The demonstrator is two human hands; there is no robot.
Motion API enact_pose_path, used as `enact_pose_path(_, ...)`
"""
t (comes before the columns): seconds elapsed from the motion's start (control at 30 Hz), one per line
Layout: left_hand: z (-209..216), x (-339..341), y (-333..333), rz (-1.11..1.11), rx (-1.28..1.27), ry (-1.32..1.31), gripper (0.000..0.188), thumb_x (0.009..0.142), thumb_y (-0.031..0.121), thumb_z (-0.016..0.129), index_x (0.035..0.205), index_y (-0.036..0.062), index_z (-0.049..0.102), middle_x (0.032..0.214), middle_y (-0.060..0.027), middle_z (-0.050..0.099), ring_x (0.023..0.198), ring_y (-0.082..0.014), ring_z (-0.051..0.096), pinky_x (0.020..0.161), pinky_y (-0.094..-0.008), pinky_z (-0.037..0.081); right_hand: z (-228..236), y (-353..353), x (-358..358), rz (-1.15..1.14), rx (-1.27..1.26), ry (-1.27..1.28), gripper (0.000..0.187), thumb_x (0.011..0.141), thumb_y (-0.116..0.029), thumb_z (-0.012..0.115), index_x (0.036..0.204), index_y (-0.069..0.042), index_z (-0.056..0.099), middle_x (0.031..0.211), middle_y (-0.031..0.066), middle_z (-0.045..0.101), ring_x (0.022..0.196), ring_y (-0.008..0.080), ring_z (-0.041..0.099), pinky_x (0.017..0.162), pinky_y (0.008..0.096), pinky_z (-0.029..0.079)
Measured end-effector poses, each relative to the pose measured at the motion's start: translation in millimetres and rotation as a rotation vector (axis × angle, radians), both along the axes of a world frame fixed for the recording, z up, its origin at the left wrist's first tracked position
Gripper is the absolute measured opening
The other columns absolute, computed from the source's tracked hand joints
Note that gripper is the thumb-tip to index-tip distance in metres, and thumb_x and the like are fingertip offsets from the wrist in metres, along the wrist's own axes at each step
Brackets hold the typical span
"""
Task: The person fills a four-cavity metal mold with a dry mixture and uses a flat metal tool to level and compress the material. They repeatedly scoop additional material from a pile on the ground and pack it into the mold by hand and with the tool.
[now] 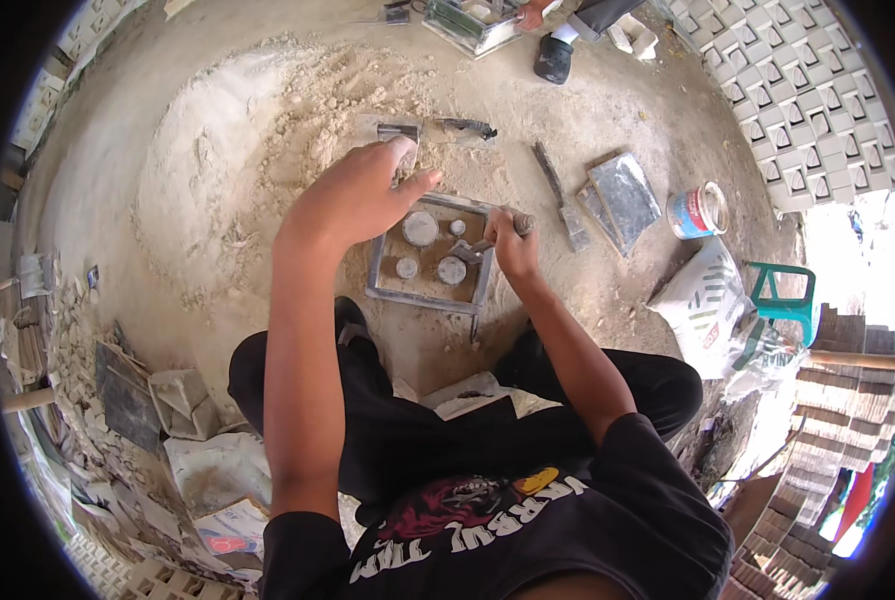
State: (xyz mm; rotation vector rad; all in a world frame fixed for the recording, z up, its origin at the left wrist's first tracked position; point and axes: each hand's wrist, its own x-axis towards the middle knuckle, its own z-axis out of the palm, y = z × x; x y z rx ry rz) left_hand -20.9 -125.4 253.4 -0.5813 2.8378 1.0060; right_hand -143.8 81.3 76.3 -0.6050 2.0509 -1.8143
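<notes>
Between my knees on the ground lies a rectangular metal mould frame (pixel 420 299). Its sandy bed holds several pale round discs, among them a large disc (pixel 421 229). A small trowel (pixel 472 252) has its wooden handle in my right hand (pixel 515 248), with the blade over the frame's right side. My left hand (pixel 353 195) reaches past the frame's far left corner, thumb stretched away from the fingers; nothing shows in it. Just beyond its fingertips, a flat rectangular metal piece (pixel 398 132) lies at the edge of the heaped sand (pixel 318 110).
A dusty flat bar (pixel 562 195) and grey plates (pixel 625 200) lie to the right, near a paint bucket (pixel 698 211), white sack (pixel 706 305) and green stool (pixel 783 298). Patterned blocks (pixel 798 95) are stacked far right. Another person's shoe (pixel 553 60) is at the far side.
</notes>
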Motion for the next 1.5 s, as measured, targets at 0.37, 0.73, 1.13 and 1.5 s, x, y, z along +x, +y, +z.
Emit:
enact_pose_path(0.37, 7, -4, 9, -0.034, 0.005, 0.018, 0.060, 0.094, 0.051, 0.054, 0.129, 0.0021, 0.055, 0.123, -0.0221, 0.062, 0.116, -0.0350, 0.059, 0.096, -0.0413, 0.047, -10, 9, 43, -0.280, 0.086, 0.196, 0.049, 0.101, -0.025, 0.052, 0.055, -0.006, 0.046, 0.053, -0.0034, 0.044, 0.051, 0.0059, 0.038, 0.049, 0.0277, 0.030)
enact_pose_path(0.73, 4, 5, 5, -0.021, 0.017, 0.057, 0.063, 0.094, 0.052, 0.055, 0.132, 0.0030, 0.053, 0.124, -0.0215, 0.062, 0.118, -0.0342, 0.058, 0.098, -0.0411, 0.045, 0, 22, 29, -0.369, -0.068, -0.083, 0.048, 0.101, -0.034, 0.054, 0.061, -0.010, 0.044, 0.056, -0.0039, 0.040, 0.052, 0.0065, 0.037, 0.050, 0.0260, 0.029)
enact_pose_path(1.13, -4, -18, 12, -0.062, -0.037, 0.009, 0.063, 0.093, 0.052, 0.054, 0.135, 0.0047, 0.052, 0.126, -0.0213, 0.061, 0.119, -0.0332, 0.058, 0.099, -0.0407, 0.045, -15, 15, 41, -0.385, 0.072, 0.057, 0.044, 0.103, -0.029, 0.049, 0.066, -0.004, 0.047, 0.058, -0.0047, 0.040, 0.057, 0.0057, 0.036, 0.048, 0.0307, 0.030)
enact_pose_path(1.5, -15, -10, 12, -0.103, -0.052, -0.035, 0.064, 0.094, 0.051, 0.053, 0.136, 0.0035, 0.051, 0.131, -0.0216, 0.058, 0.122, -0.0337, 0.056, 0.101, -0.0415, 0.045, -9, 13, 32, -0.333, 0.038, 0.188, 0.043, 0.102, -0.027, 0.052, 0.064, -0.006, 0.050, 0.057, -0.0037, 0.047, 0.053, 0.0045, 0.041, 0.048, 0.0259, 0.032)
